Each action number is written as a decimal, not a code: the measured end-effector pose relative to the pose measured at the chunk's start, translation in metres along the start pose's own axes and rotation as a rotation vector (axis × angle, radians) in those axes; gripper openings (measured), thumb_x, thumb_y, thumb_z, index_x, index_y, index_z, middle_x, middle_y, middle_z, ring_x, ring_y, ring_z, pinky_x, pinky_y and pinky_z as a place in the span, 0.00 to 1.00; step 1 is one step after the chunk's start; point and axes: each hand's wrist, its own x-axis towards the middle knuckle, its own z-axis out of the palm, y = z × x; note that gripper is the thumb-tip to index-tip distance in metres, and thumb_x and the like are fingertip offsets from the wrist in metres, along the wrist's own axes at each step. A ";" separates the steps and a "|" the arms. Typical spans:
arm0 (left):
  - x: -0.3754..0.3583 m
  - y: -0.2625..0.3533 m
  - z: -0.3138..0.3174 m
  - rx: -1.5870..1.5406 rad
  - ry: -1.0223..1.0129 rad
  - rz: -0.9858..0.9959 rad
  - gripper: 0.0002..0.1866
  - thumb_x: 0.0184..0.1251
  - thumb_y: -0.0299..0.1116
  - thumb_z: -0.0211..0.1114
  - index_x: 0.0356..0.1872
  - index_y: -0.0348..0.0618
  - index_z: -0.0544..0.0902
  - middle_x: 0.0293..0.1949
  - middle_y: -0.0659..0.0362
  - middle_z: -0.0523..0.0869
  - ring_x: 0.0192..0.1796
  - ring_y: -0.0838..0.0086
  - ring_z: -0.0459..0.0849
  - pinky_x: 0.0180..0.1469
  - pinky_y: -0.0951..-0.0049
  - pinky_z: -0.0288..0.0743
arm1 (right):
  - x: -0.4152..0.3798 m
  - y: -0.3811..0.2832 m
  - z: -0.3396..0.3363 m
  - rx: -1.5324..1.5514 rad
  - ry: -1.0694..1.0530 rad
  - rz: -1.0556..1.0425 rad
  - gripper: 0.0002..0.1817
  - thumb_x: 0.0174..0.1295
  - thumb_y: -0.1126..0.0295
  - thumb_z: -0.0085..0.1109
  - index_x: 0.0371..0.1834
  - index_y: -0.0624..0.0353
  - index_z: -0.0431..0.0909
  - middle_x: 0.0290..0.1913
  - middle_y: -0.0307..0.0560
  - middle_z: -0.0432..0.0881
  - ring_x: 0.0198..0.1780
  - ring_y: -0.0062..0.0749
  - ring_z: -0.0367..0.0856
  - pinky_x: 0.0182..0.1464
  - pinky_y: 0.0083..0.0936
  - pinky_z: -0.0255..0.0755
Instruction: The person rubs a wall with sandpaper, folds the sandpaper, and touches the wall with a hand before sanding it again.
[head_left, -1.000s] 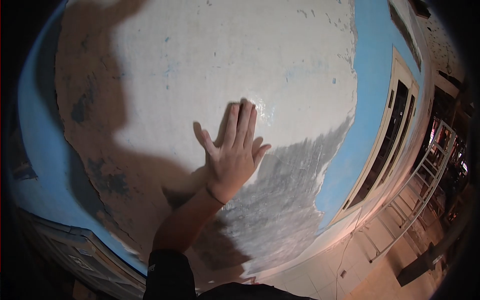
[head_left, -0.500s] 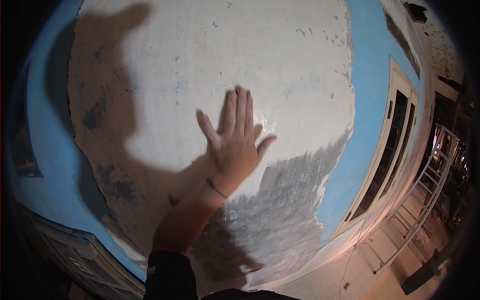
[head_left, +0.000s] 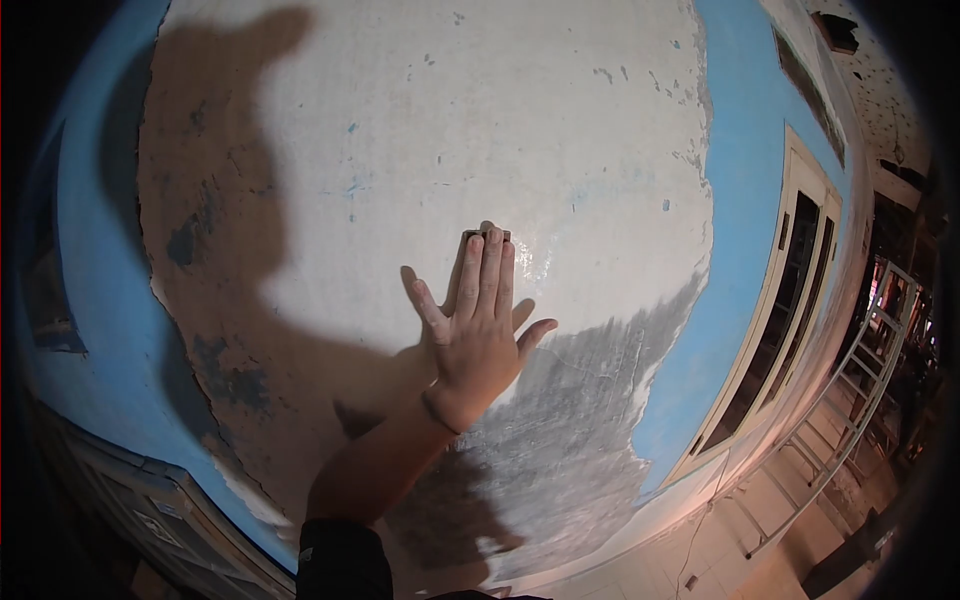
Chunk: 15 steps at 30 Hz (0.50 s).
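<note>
My left hand [head_left: 478, 345] lies against a wall, its back toward me. The three middle fingers are straight and close together, while the thumb and little finger stick out to the sides. Under the fingertips is a small dark sanding block [head_left: 469, 237], pressed to the wall; only its upper edge and corner show, the rest being covered by the fingers. The wall patch [head_left: 400, 130] around it is whitish, with scattered chips. Below and right of the hand lies a rough grey patch [head_left: 570, 420]. My right hand is out of view.
Blue paint [head_left: 745, 150] borders the patch on both sides. A window with a cream frame [head_left: 790, 290] is at the right, near a metal ladder [head_left: 862, 385]. A glass-panelled cabinet [head_left: 170, 520] stands at lower left. A cord [head_left: 690, 550] lies on the tiled floor [head_left: 640, 565].
My left hand has slid down the wall, and the upper edge of the sanding block now shows at the fingertips. The shadow on the left has shifted slightly right.
</note>
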 end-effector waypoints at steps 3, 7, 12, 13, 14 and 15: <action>0.023 -0.007 -0.001 0.014 0.040 0.004 0.46 0.59 0.67 0.40 0.67 0.37 0.55 0.71 0.53 0.48 0.74 0.65 0.39 0.62 0.31 0.19 | -0.001 0.003 -0.001 0.006 -0.001 -0.002 0.13 0.54 0.59 0.50 0.35 0.54 0.78 0.31 0.53 0.80 0.39 0.45 0.82 0.39 0.42 0.73; 0.045 -0.009 -0.005 -0.024 0.075 -0.064 0.45 0.60 0.66 0.40 0.68 0.38 0.53 0.71 0.54 0.48 0.74 0.67 0.41 0.63 0.33 0.19 | -0.002 0.004 0.003 0.009 -0.010 -0.008 0.13 0.54 0.59 0.50 0.34 0.54 0.77 0.30 0.53 0.80 0.38 0.46 0.82 0.38 0.42 0.73; -0.044 0.020 0.006 0.046 -0.084 -0.008 0.44 0.59 0.68 0.39 0.67 0.42 0.58 0.70 0.56 0.53 0.73 0.68 0.45 0.64 0.33 0.21 | -0.010 0.015 0.014 -0.002 -0.016 -0.008 0.13 0.53 0.58 0.50 0.34 0.54 0.77 0.28 0.53 0.80 0.37 0.46 0.82 0.37 0.42 0.73; -0.055 0.023 0.011 0.046 -0.078 0.002 0.43 0.59 0.68 0.38 0.67 0.42 0.59 0.70 0.57 0.54 0.73 0.69 0.46 0.63 0.33 0.21 | -0.011 0.018 0.018 -0.004 -0.017 -0.008 0.14 0.53 0.57 0.50 0.34 0.54 0.77 0.28 0.53 0.80 0.37 0.46 0.82 0.37 0.42 0.73; -0.063 0.025 0.015 0.047 -0.070 0.015 0.43 0.59 0.68 0.38 0.66 0.43 0.60 0.70 0.58 0.54 0.73 0.69 0.47 0.63 0.33 0.21 | -0.013 0.020 0.023 -0.005 -0.018 -0.010 0.14 0.53 0.57 0.50 0.33 0.54 0.77 0.28 0.53 0.80 0.37 0.46 0.82 0.37 0.42 0.73; -0.066 0.025 0.015 0.049 -0.062 0.030 0.43 0.59 0.68 0.38 0.66 0.43 0.61 0.70 0.59 0.55 0.73 0.70 0.48 0.63 0.32 0.21 | -0.015 0.023 0.027 -0.011 -0.019 -0.018 0.14 0.53 0.57 0.50 0.33 0.54 0.77 0.28 0.53 0.80 0.37 0.46 0.82 0.37 0.42 0.73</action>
